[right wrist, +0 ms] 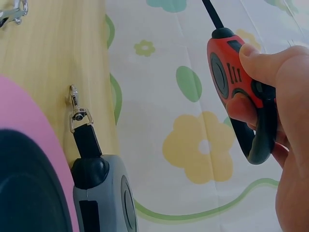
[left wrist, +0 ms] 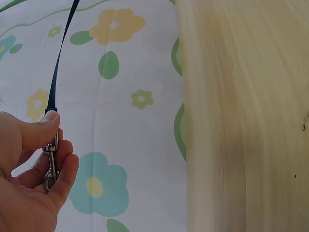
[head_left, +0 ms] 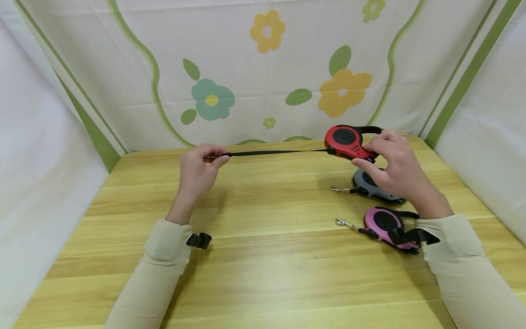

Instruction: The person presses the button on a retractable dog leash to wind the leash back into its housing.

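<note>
My right hand [head_left: 392, 160] grips a red and black retractable dog leash [head_left: 344, 139] by its handle, held above the table. In the right wrist view the thumb lies on the red casing [right wrist: 227, 63] and fingers pass through the handle loop. A black strap [head_left: 275, 152] runs out of the casing to the left, stretched nearly level. At its far end my left hand [head_left: 199, 169] pinches the strap's end, and the metal snap hook [left wrist: 51, 162] lies against its curled fingers. Below the right hand, a grey leash [head_left: 370, 185] and a pink leash [head_left: 384, 224] lie on the table.
The wooden table [head_left: 255, 265] reaches back to a white curtain [head_left: 246, 59] printed with flowers. Metal hooks of the grey leash [head_left: 339, 189] and pink leash [head_left: 345, 223] point left. White cloth walls [head_left: 493, 109] stand at both sides.
</note>
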Available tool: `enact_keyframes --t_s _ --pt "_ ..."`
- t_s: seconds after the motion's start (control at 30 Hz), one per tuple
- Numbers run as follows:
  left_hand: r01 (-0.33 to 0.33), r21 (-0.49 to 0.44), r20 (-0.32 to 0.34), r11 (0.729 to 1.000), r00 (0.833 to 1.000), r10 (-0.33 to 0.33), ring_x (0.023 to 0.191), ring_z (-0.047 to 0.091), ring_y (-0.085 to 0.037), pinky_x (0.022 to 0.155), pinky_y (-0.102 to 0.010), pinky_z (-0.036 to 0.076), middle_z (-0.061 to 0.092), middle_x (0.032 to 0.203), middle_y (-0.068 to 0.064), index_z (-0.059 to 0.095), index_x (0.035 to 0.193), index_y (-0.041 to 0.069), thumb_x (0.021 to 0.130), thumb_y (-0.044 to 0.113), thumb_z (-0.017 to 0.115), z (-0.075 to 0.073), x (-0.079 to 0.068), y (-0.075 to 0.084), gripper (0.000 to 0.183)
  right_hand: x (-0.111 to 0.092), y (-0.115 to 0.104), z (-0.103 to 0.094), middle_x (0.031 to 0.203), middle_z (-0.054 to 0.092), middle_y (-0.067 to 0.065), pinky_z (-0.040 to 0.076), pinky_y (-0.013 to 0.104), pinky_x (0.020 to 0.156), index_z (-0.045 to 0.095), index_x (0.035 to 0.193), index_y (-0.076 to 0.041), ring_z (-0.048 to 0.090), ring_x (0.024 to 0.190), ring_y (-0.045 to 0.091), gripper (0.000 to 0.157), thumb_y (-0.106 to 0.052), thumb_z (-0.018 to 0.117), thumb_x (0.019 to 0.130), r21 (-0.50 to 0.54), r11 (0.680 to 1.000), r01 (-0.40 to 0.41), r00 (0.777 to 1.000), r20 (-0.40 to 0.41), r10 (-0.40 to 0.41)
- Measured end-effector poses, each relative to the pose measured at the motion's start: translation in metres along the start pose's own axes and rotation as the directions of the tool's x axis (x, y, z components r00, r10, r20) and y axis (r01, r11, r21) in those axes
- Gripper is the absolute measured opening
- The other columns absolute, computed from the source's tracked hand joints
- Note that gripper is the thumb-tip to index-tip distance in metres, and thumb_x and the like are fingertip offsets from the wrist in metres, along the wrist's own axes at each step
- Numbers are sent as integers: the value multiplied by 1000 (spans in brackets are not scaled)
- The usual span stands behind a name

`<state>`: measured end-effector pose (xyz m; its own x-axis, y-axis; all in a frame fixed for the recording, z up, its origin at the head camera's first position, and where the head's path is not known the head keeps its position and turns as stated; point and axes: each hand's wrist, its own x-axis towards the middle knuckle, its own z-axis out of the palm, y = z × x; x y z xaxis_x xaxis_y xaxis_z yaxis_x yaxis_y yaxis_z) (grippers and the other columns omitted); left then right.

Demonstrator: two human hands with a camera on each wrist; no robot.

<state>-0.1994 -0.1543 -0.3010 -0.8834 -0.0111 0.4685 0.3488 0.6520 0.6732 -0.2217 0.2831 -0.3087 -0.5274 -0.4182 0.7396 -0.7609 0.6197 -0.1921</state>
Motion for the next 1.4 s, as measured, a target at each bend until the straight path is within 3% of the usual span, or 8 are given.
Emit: enact_keyframes --t_s 0.33,0.97,1.23,1.4 --pt "-9 -8 3 1000 1000 9 97 75 -34 91 -46 62 79 108 -19 81 108 0 96 10 80 2 0 2 16 -1 -1 1 86 65 20 34 49 82 72 91 4 49 96 34 83 -76 51 99 23 999 -48 999 21 48" --pt "-13 -12 23 1000 1000 13 97 74 -32 91 -46 62 79 107 -17 81 107 2 96 11 80 6 0 5 15 -1 -4 2 89 67 20 35 50 83 72 92 4 51 99 36 83 -76 49 99 9 999 -47 998 40 47" --pt "-27 -17 20 999 999 28 96 74 -31 90 -44 61 79 106 -15 82 107 3 95 11 80 7 0 8 14 -1 -5 0 89 69 20 36 51 84 73 93 3 51 98 36 67 -63 62 101 26 999 -28 999 38 27" --pt "-34 -21 24 999 999 34 96 74 -31 90 -44 62 79 106 -16 82 107 3 95 11 80 8 1 10 14 0 -6 -1 87 67 20 36 51 84 73 92 3 51 97 35 77 -71 54 101 25 999 -22 999 30 21"
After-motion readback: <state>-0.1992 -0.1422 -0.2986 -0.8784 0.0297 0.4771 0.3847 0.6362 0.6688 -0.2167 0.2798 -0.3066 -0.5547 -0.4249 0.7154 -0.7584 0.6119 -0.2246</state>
